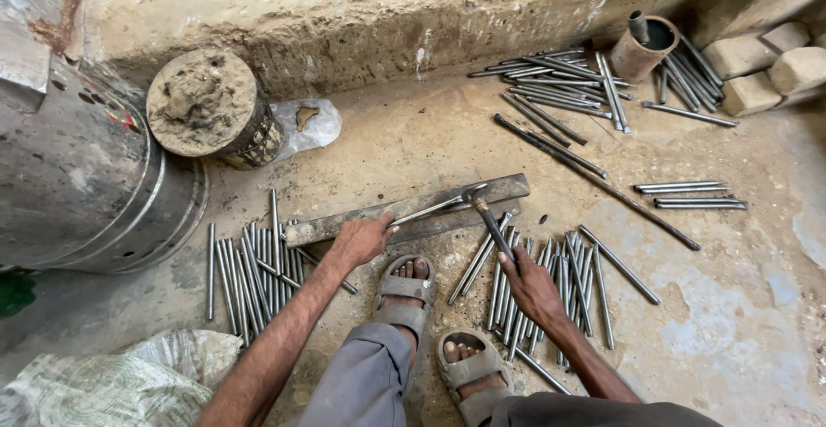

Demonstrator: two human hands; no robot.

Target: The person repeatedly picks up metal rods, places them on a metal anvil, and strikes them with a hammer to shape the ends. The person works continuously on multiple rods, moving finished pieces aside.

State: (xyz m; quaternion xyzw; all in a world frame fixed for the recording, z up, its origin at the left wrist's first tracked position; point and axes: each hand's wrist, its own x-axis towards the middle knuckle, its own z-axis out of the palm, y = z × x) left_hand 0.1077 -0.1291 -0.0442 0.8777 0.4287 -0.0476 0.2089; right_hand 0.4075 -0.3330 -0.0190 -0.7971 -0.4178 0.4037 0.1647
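You are pinning a thin grey steel rod (428, 210) flat along the long rusty iron bar (409, 212) that is lying on the concrete floor (731, 306) just ahead of your sandalled feet (430, 324); your left hand (361, 239) is closing its fingers around the rod's near end and pressing on the bar's edge. Your right hand (531, 285) is wrapping tightly around the dark handle of a small hammer (487, 210), whose head is sitting on the rod's far end, over the bar. Loose grey rods are lying in a bundle (254, 272) under your left forearm and another bundle (542, 285) is spreading beneath your right hand, crowding both sides of the bar. Farther out, more rods (559, 83) are lying near a rusty tin can (644, 46) by the wall, and a few (688, 194) are resting to the right. A dented metal drum (86, 177) and a dirt-capped cylinder (211, 108) are standing to your left.
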